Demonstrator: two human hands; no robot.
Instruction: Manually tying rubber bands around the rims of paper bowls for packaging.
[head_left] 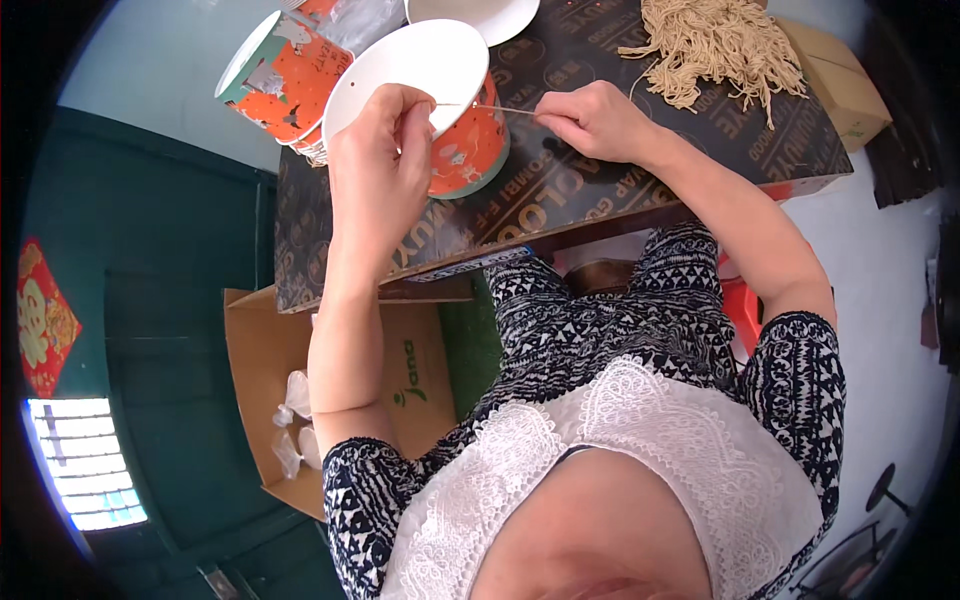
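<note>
An orange paper bucket (pixel 468 150) with printed figures and a white inside lies tilted on the dark table, its mouth turned toward me. A thin beige cord (pixel 510 109) runs through a small hole in its wall near the rim. At the mouth, my left hand (pixel 382 140) is closed in a pinch on the cord's inner part. Outside the bucket, to the right, my right hand (pixel 598 120) pinches the same cord, which stretches fairly straight between hole and fingers. Another small hole shows in the wall across from it. A tangled heap of beige cords (pixel 715 45) rests at the far right.
More orange buckets (pixel 290 85) are stacked at the far left, beside clear plastic (pixel 365 22). A white-lined container (pixel 485 14) stands behind. The table's front edge (pixel 560 225) is near my lap. An open cardboard box (pixel 405 340) sits below left; another carton (pixel 835 90) stands right.
</note>
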